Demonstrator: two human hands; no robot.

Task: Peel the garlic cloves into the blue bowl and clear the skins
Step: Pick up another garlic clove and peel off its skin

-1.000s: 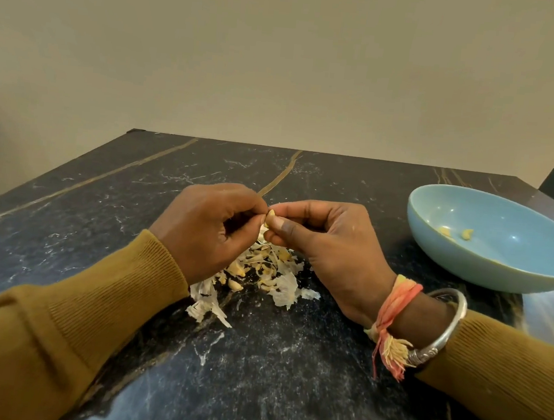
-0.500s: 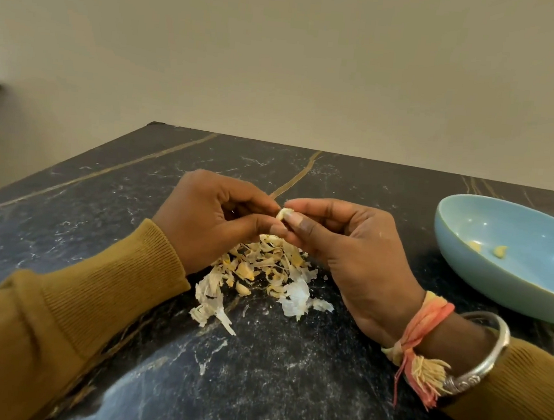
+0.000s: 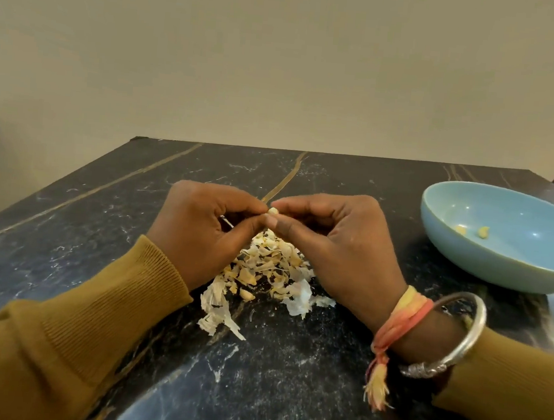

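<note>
A small pale garlic clove [image 3: 273, 210] is pinched between the fingertips of both hands above the table's middle. My left hand [image 3: 200, 230] curls round it from the left and my right hand [image 3: 336, 245] from the right; most of the clove is hidden by the fingers. Under the hands lies a pile of papery white and tan garlic skins [image 3: 263, 275] with a few cloves mixed in. The blue bowl [image 3: 459, 252] stands at the right with two peeled cloves [image 3: 471, 231] inside.
The table [image 3: 101, 214] is dark marble with gold veins; its far edge meets a beige wall. A dark object stands at the far right edge behind the bowl. My right wrist wears a silver bangle and an orange thread.
The view has shifted, so hands and bowl sit differently in the frame. Both hands have kept hold of the clove over the skin pile, with slight finger movement.
</note>
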